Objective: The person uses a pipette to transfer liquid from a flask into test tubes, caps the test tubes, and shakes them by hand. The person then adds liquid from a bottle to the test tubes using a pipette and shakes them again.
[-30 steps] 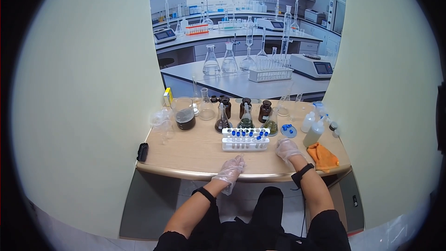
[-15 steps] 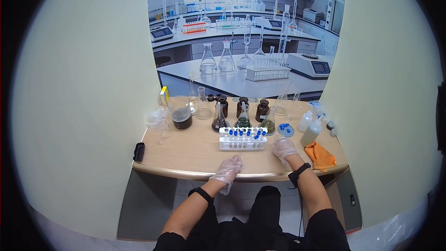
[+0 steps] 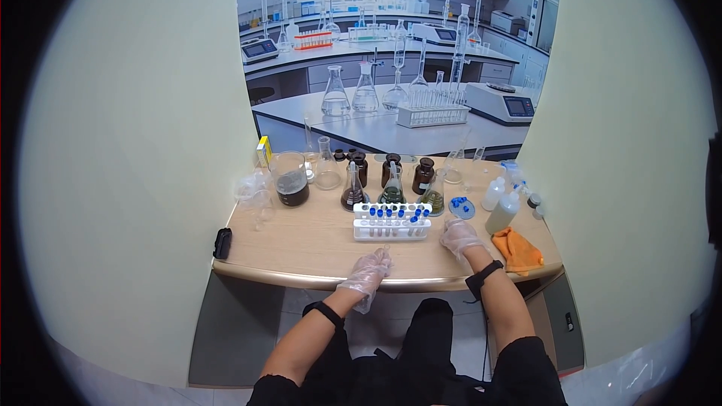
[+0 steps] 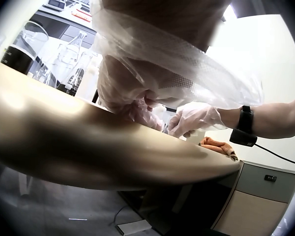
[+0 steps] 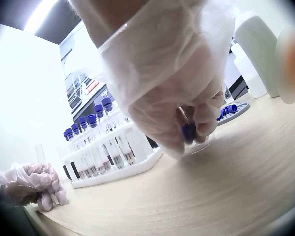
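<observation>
Gloved in clear plastic, the left hand [image 3: 366, 277] is at the table's front edge, left of centre. Its curled fingers hold an upright clear tube [image 5: 41, 153], whose top shows above them in the right wrist view. Right of the white rack [image 3: 391, 231], the right hand [image 3: 462, 240], also gloved, pinches a blue stopper [image 5: 189, 132] low over the table. A clear rim shows beneath those fingers; what it belongs to is unclear. Several blue-capped tubes [image 5: 92, 120] stand in the rack. More blue stoppers [image 5: 229, 111] lie on a round dish [image 3: 468, 213] behind the right hand.
Behind the rack are flasks with dark and green liquid [image 3: 392, 194] and brown bottles [image 3: 423, 176]. A beaker [image 3: 291, 184] and crumpled plastic [image 3: 253, 191] are at left. At right are plastic bottles [image 3: 502, 212] and an orange cloth [image 3: 517, 249].
The whole head view has shifted slightly. Both hands keep nearly the same places beside and in front of the rack.
</observation>
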Motion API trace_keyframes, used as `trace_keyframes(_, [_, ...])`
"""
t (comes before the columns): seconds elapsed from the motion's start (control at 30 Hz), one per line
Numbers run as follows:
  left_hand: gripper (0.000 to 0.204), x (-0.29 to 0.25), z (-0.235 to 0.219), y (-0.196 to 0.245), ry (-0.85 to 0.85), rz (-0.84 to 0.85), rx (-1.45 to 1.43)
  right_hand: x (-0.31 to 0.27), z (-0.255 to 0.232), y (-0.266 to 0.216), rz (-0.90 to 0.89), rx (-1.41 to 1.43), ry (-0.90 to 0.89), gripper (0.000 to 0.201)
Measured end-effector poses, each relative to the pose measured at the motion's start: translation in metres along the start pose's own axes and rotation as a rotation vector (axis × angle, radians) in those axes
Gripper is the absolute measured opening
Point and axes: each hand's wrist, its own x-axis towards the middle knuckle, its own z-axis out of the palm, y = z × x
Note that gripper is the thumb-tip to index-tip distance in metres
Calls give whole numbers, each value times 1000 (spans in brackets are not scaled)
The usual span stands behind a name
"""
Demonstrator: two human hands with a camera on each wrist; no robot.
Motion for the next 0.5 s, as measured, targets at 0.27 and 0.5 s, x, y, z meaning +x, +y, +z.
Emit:
trace_keyframes(0.27, [22,-1,-6,5,-17,18,101,-2,-17,-5,-16,-1,-119,31])
trace_keyframes(0.5, [16,1,-5,1,-7,-49,-51,-6,-32,-16,-33,70,-177,31])
